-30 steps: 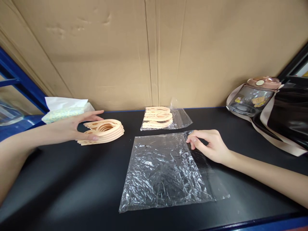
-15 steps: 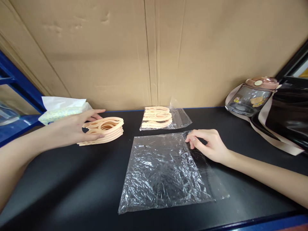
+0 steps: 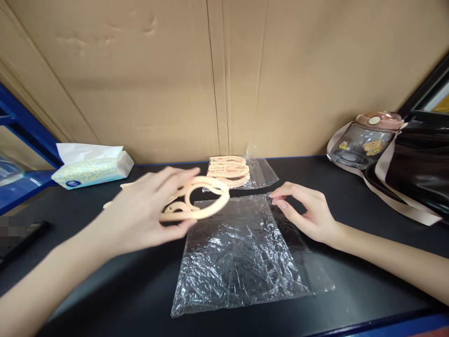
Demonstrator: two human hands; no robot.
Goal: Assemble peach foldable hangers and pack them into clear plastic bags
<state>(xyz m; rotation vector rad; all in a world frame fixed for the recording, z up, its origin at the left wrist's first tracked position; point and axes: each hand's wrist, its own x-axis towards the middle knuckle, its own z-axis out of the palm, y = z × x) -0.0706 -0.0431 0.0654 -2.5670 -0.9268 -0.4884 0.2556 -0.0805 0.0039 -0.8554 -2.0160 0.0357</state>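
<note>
My left hand (image 3: 143, 210) is closed around a beige plastic folding hanger (image 3: 210, 213), thumb at its near edge and fingers at the far edge. The hanger hangs above the left part of a flat clear plastic bag (image 3: 238, 262). Beige ends also show behind the hand; whether they belong to the same hanger is hidden. My right hand (image 3: 308, 210) pinches the bag's upper right edge between thumb and forefinger. Behind the bag lies a second clear bag (image 3: 263, 172) with several beige hangers (image 3: 229, 169) inside.
A tissue pack (image 3: 93, 169) stands at the back left beside a blue frame (image 3: 31, 126). At the left edge lies a dark object (image 3: 24, 238), partly blurred. A strapped drinking bottle (image 3: 365, 140) and a black bag (image 3: 421, 173) occupy the right. Cardboard (image 3: 157, 84) walls the back.
My left hand has moved right and nearer from beside the tissue pack, bringing beige hanger material over the clear bag. My right hand stays at the bag's edge. The dark object has come into view.
</note>
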